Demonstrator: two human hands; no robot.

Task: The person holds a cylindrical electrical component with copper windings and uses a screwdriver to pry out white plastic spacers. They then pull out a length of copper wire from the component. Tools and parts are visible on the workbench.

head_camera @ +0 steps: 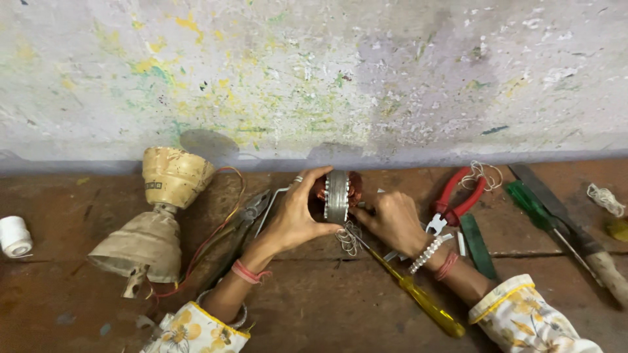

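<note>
My left hand (297, 216) grips a small motor stator (337, 195), a grey steel ring with reddish copper windings, held on edge on the wooden bench (314, 307). My right hand (391, 219) touches its right side, fingers pinched at the windings and the loose whitish thread (348, 238) hanging under it. A yellow-handled screwdriver (422, 297) lies under my right wrist, pointing toward the stator.
A dusty cream fan housing (157, 216) with red wires lies at left, pliers (245, 219) beside it. A white thread spool (14, 236) sits far left. Red-handled pliers (458, 196), a green-handled tool (533, 206), a file (575, 235) lie at right. The stained wall (314, 78) stands behind.
</note>
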